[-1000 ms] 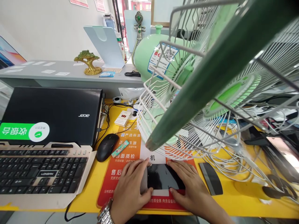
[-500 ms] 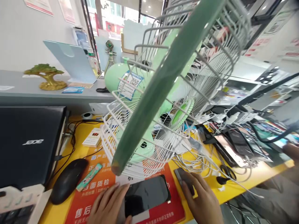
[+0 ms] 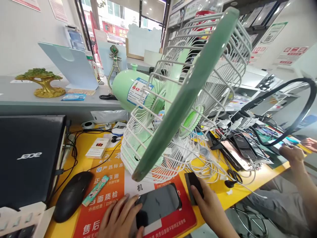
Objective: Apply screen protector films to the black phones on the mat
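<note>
A black smartphone (image 3: 158, 203) lies on the red printed mat (image 3: 109, 185). My left hand (image 3: 121, 216) grips its left end, fingers over the upper edge and thumb at the lower. Beyond the mat's right edge, my right hand (image 3: 208, 200) is closed around a flat black scraper-like tool (image 3: 192, 185) with a greyish straight edge; its exact kind is unclear. That tool is apart from the phone, low over the yellow table (image 3: 229, 206). A green desk fan (image 3: 178, 96) with a white wire cage looms directly above and in front of both hands.
To the left are a black mouse (image 3: 71, 195), a turquoise packet (image 3: 96, 190), a white box (image 3: 97, 147) and a closed laptop (image 3: 29, 158). White cables (image 3: 203, 170), scissors (image 3: 234, 177) and several phones (image 3: 235, 153) lie right. Another person's hands (image 3: 293, 153) are at the far right.
My view has shifted, so the fan appears smaller and more upright. My right hand still has the black tool, now showing more of it. My left hand stays on the phone.
</note>
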### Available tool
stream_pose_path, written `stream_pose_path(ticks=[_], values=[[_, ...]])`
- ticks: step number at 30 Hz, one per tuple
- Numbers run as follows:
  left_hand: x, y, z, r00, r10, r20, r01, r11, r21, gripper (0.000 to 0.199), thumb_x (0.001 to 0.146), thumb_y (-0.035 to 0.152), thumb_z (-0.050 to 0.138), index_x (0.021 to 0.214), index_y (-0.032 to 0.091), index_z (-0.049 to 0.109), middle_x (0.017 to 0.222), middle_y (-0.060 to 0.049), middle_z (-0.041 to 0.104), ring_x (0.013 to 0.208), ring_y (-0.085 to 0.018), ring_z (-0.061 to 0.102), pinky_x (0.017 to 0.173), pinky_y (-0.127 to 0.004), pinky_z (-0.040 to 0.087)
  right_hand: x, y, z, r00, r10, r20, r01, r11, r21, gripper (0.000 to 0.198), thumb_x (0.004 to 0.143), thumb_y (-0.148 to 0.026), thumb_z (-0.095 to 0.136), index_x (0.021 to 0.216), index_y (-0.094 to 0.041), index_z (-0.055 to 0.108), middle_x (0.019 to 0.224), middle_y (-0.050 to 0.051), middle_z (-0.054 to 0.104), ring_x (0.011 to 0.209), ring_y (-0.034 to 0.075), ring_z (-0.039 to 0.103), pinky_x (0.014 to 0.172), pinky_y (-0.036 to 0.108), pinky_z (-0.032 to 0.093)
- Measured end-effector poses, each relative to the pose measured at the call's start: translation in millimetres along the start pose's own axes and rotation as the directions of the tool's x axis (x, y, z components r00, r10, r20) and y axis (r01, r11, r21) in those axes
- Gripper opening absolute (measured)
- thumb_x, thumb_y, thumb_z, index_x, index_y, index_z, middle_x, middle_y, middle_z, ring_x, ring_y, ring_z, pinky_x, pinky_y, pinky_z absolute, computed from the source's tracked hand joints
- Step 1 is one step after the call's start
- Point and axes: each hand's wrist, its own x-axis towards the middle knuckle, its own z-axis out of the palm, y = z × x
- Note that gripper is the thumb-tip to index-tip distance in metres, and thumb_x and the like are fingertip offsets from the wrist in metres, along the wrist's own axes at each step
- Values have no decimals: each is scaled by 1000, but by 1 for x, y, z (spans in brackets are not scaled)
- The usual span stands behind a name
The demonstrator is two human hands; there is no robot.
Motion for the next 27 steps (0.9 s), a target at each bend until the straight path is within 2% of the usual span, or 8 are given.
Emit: stream_pose_path(ticks=[3, 5, 10, 15, 18, 23, 25, 27], values=[[0, 2, -2, 1000, -14, 3, 14, 1000, -17, 48, 80, 32, 61, 128, 31, 61, 135, 7, 66, 120, -23, 60, 98, -41, 43, -7, -24, 14, 993, -101, 61, 102, 994, -23, 57, 99, -44, 37, 149, -16, 41, 121, 14, 71, 104, 27, 71, 85, 40, 57], [0, 3, -3, 999, -33, 8, 33, 999, -26, 55, 80, 32, 61, 135, 28, 57, 135, 6, 66, 120, -23, 60, 99, -41, 42, -11, -37, 26, 978, -176, 115, 188, 976, -108, 53, 99, -37, 36, 147, -17, 45, 110, 14, 74, 91, 27, 73, 77, 40, 58], [4, 5, -7, 998, -60, 30, 61, 997, -49, 58, 79, 31, 61, 136, 25, 54, 133, 4, 68, 120, -22, 60, 102, -39, 38, -17, -68, 55, 933, -354, 69, 359, 892, -274, 47, 96, -24, 40, 140, -15, 52, 87, 11, 74, 71, 26, 72, 63, 34, 56], [6, 7, -10, 997, -71, 25, 72, 996, -45, 57, 77, 28, 60, 134, 22, 55, 129, 3, 70, 118, -22, 61, 102, -40, 36, -23, -99, 76, 868, -482, 116, 494, 821, -286, 52, 90, -17, 48, 142, -13, 48, 83, 9, 74, 67, 24, 70, 62, 32, 54], [5, 8, -12, 996, -81, 32, 83, 995, -55, 57, 78, 27, 60, 134, 21, 54, 129, 2, 70, 118, -22, 60, 102, -40, 37, -20, -89, 68, 885, -457, 84, 458, 828, -324, 47, 92, -19, 47, 138, -15, 51, 78, 7, 73, 64, 23, 70, 59, 31, 53], [5, 8, -15, 991, -110, 74, 117, 988, -100, 59, 79, 27, 62, 138, 24, 51, 131, 3, 68, 120, -23, 59, 100, -40, 41, -11, -52, 42, 956, -294, -16, 263, 875, -406, 39, 95, -25, 44, 131, -17, 56, 67, 4, 70, 57, 23, 69, 52, 28, 49], [6, 8, -15, 990, -113, 79, 121, 987, -106, 60, 79, 27, 62, 138, 24, 51, 132, 2, 68, 120, -23, 59, 100, -40, 41, -12, -56, 46, 955, -295, -21, 262, 878, -401, 40, 96, -26, 42, 131, -15, 56, 65, 5, 70, 55, 24, 69, 50, 29, 48], [6, 8, -15, 991, -107, 76, 114, 989, -97, 60, 79, 27, 63, 138, 24, 51, 132, 3, 68, 121, -24, 59, 102, -40, 40, -17, -75, 60, 943, -332, 8, 311, 873, -375, 42, 95, -24, 42, 133, -14, 55, 68, 6, 71, 55, 24, 69, 51, 29, 47]])
